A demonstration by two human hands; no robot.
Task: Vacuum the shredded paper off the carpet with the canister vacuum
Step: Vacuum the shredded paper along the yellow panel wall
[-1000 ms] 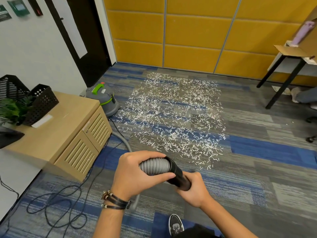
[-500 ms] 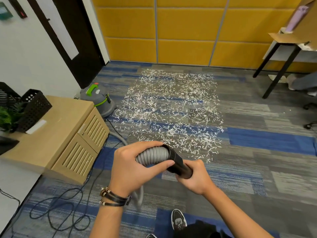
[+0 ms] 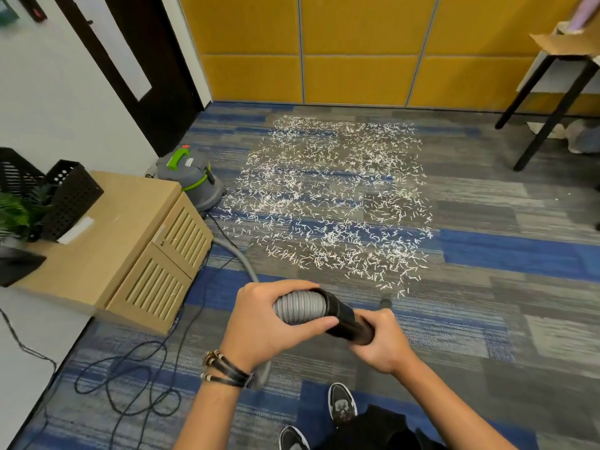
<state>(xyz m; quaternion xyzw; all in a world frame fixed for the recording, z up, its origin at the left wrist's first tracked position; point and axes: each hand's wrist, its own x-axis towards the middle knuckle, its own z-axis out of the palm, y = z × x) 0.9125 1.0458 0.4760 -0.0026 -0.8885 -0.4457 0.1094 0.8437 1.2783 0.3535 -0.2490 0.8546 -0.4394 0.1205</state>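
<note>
Paper shreds [image 3: 331, 203], white, thick across blue-grey carpet [image 3: 506, 254]

Black wrap bracelets [image 3: 224, 369], black trousers [image 3: 384, 428], black-and-white sneakers [image 3: 342, 405]

Yellow wall panels [image 3: 357, 76], wooden cabinet [image 3: 107, 228]

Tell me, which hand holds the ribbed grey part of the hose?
The left hand, the one wearing bracelets, grips the ribbed grey hose; the right hand holds the smooth black tube beyond it.
</note>
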